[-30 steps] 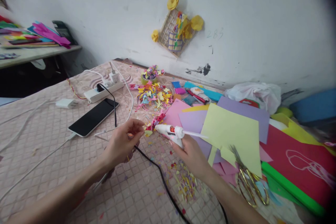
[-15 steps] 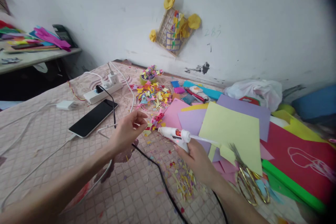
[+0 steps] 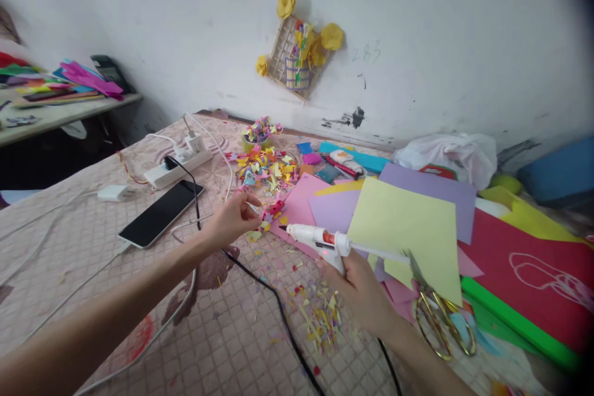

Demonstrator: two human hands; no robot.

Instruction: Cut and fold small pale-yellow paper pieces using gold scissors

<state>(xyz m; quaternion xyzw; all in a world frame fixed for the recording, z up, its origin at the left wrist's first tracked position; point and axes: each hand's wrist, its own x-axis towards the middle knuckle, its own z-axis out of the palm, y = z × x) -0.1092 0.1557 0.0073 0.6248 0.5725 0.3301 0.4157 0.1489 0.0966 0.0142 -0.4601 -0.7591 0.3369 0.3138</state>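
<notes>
A white hot glue gun is in the grip of my right hand, its dark nozzle pointing left and a clear glue stick sticking out of its back. Beyond the nozzle, my left hand has thumb and fingers pinched together. A strip of small pink, red and yellow paper flowers runs out from its fingertips; the held part is hidden by the fingers. Behind these lies a heap of colourful paper cut-outs, with a small green pot full of paper flowers at its back.
Left of my hands lie a phone, a white power strip and loose cables. Coloured paper sheets and gold-handled scissors cover the right side. Paper scraps lie in front. A black cord crosses the table.
My right hand has drawn the glue gun back to the right, so its nozzle is now apart from the paper flowers. My left hand stays pinched in nearly the same place.
</notes>
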